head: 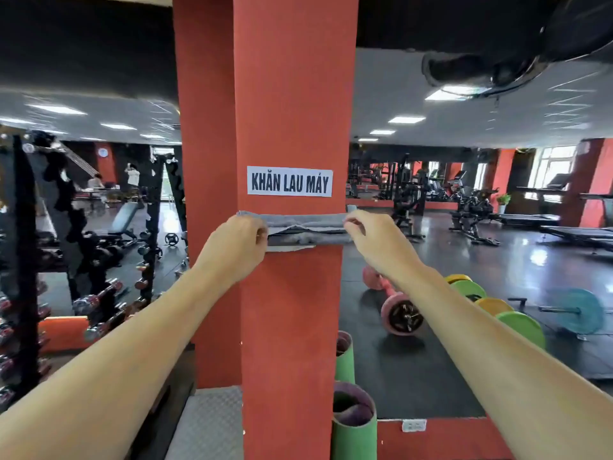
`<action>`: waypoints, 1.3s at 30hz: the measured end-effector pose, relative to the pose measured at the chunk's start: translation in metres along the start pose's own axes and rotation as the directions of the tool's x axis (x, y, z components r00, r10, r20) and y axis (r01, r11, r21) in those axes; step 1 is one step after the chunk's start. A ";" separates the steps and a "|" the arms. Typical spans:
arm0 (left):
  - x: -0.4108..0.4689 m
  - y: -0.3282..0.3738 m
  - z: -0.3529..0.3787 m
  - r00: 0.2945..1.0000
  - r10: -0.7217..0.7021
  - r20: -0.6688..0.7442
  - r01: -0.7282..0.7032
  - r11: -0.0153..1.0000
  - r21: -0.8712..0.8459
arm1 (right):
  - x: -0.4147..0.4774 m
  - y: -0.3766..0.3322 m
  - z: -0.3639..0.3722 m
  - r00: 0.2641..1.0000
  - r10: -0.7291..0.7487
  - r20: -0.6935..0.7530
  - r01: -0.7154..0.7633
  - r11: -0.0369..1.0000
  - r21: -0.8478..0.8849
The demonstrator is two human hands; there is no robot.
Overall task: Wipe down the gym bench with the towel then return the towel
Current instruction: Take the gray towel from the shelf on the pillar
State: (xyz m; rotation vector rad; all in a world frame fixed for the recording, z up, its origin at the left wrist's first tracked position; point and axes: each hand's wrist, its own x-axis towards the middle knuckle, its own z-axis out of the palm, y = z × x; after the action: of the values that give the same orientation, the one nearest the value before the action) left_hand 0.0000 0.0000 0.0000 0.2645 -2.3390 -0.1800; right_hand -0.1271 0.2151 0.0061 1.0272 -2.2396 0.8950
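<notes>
I have the towel point(306, 227) dead ahead at twelve o'clock, folded into a flat grey band across the front face of the red pillar point(292, 94), just below the printed sign point(289, 181); its long axis runs nine to three, level, and it seems to rest on a small ledge or rail that I cannot make out clearly. My left hand point(237, 242) pinches the nine o'clock end and my right hand point(370, 232) pinches the three o'clock end, both closed on the cloth; neither is nearer, they sit evenly either side. The fabric looks soft and slightly rumpled, with a darker fold underneath and a pale edge showing at six o'clock; whether it comes off or goes back here, I judge a level two-handed move is called for.
</notes>
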 end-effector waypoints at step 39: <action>0.166 -0.029 0.035 0.950 0.205 -0.237 -0.203 0.979 0.031 | 0.123 0.023 0.014 0.930 0.001 -0.367 -0.206 0.829 -0.520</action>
State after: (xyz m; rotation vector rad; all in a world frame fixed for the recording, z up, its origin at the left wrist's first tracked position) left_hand -0.1354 -0.0666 0.0834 0.0418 -2.1101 -0.0369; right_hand -0.2190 0.1598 0.0716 0.4330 -2.0635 0.3766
